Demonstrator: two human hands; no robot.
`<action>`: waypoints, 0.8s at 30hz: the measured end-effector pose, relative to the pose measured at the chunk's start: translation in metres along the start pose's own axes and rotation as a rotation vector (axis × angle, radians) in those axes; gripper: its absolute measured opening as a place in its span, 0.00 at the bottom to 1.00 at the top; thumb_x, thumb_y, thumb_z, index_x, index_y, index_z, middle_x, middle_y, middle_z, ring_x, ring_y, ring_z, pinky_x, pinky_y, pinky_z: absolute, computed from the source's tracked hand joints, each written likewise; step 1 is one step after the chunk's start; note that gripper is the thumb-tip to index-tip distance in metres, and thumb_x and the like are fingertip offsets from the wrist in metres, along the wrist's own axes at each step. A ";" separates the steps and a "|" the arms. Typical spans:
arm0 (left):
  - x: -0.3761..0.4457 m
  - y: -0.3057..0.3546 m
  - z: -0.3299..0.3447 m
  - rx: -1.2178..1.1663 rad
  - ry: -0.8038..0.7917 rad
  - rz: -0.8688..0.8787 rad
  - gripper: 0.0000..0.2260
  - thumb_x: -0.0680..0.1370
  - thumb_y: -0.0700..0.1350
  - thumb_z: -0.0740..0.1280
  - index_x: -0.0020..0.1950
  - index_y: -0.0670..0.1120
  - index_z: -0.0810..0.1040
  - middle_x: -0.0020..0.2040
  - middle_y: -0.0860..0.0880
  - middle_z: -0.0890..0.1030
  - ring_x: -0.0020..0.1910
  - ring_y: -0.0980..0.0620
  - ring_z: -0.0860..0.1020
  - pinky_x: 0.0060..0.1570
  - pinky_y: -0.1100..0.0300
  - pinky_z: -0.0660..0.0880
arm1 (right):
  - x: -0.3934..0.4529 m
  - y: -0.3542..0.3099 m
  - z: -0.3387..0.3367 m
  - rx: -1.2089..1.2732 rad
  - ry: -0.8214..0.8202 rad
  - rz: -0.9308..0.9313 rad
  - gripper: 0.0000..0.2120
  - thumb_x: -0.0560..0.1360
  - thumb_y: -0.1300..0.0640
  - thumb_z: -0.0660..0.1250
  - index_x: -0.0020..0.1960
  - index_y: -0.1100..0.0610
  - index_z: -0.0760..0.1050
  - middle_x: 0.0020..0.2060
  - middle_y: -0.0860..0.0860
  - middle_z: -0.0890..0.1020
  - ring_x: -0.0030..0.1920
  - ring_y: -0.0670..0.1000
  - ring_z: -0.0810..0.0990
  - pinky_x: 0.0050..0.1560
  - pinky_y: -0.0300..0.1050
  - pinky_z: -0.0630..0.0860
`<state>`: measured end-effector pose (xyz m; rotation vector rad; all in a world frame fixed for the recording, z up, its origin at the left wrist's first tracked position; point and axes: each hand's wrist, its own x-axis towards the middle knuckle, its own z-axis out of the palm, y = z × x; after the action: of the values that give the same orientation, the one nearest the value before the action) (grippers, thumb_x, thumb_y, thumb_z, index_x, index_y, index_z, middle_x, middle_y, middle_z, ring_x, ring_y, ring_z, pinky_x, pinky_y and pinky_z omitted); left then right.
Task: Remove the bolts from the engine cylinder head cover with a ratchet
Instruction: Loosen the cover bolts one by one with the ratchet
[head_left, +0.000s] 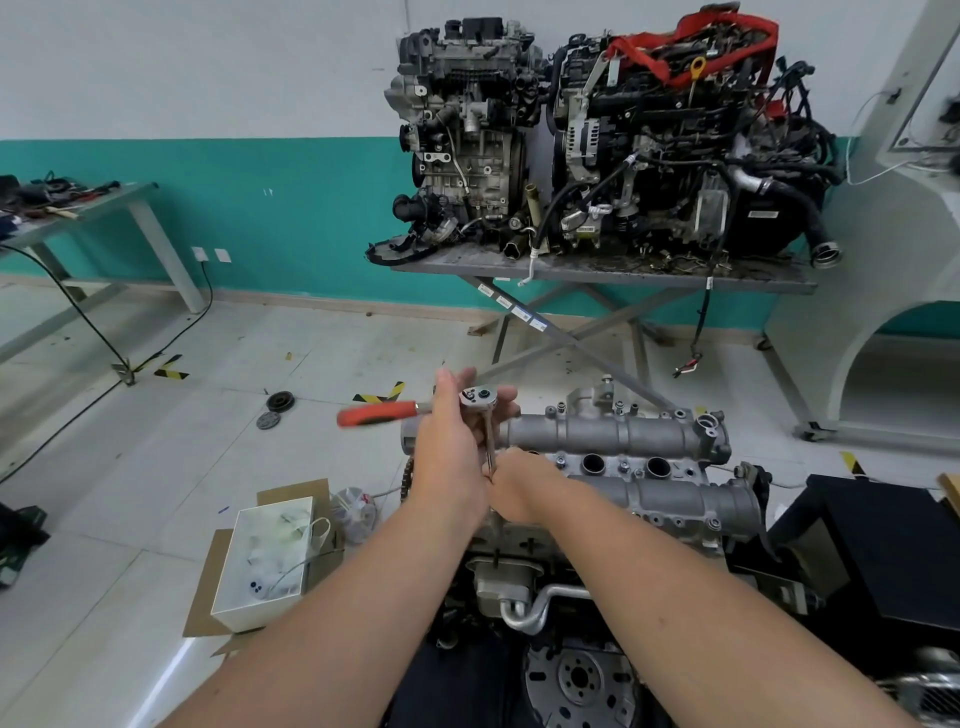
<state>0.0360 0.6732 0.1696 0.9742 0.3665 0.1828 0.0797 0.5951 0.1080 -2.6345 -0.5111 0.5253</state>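
**Two hands on one ratchet above the cylinder head cover**

Two bare forearms reach forward over the engine standing on the floor. The left hand (451, 441) is wrapped around the head end of a chrome ratchet with an orange-red grip (470, 402); its fingers curl behind the round head, and the blurred handle sticks out to the left. A slim chrome extension bar (489, 439) drops almost straight down from the head. The right hand (517, 486) pinches the lower end of that bar between closed fingers, right at the near left corner of the grey cast-aluminium cylinder head cover (623, 441). The socket and the bolt beneath it are hidden by the right hand, so I cannot tell whether the tool is seated.

The cover runs away to the right, showing two dark round plug wells and several small bolt heads (624, 466) along its ribs.

On the floor to the left, a white open-topped box (270, 556) holding small parts sits on flattened brown cardboard (208, 587). Against the teal and white wall, two complete engines, one draped with a red strap (654, 57), stand on a grey metal table with crossed legs (602, 273). A second table (78, 213) at far left carries scattered tools.
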 end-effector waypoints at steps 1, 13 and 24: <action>0.004 0.005 -0.001 -0.011 -0.015 -0.042 0.12 0.84 0.53 0.61 0.58 0.48 0.78 0.42 0.44 0.86 0.38 0.50 0.84 0.37 0.58 0.80 | -0.002 0.001 -0.001 -0.048 -0.024 -0.018 0.12 0.80 0.55 0.55 0.39 0.54 0.69 0.58 0.60 0.79 0.54 0.59 0.76 0.50 0.47 0.68; 0.023 0.059 0.017 1.133 -0.428 -0.194 0.11 0.80 0.44 0.62 0.50 0.38 0.79 0.38 0.45 0.86 0.44 0.44 0.86 0.43 0.55 0.80 | -0.007 0.006 0.004 -0.059 -0.043 -0.040 0.19 0.81 0.50 0.56 0.32 0.49 0.62 0.44 0.55 0.70 0.44 0.55 0.71 0.45 0.46 0.65; 0.021 0.050 -0.009 2.052 -0.630 1.180 0.09 0.81 0.48 0.64 0.60 0.54 0.78 0.49 0.51 0.79 0.48 0.47 0.77 0.50 0.53 0.72 | 0.007 0.004 0.010 -0.167 -0.015 -0.006 0.20 0.83 0.48 0.53 0.61 0.60 0.76 0.54 0.57 0.78 0.59 0.59 0.76 0.58 0.51 0.73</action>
<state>0.0529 0.7140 0.2018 3.0889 -0.9593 0.5619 0.0824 0.5974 0.0954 -2.7879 -0.5908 0.5223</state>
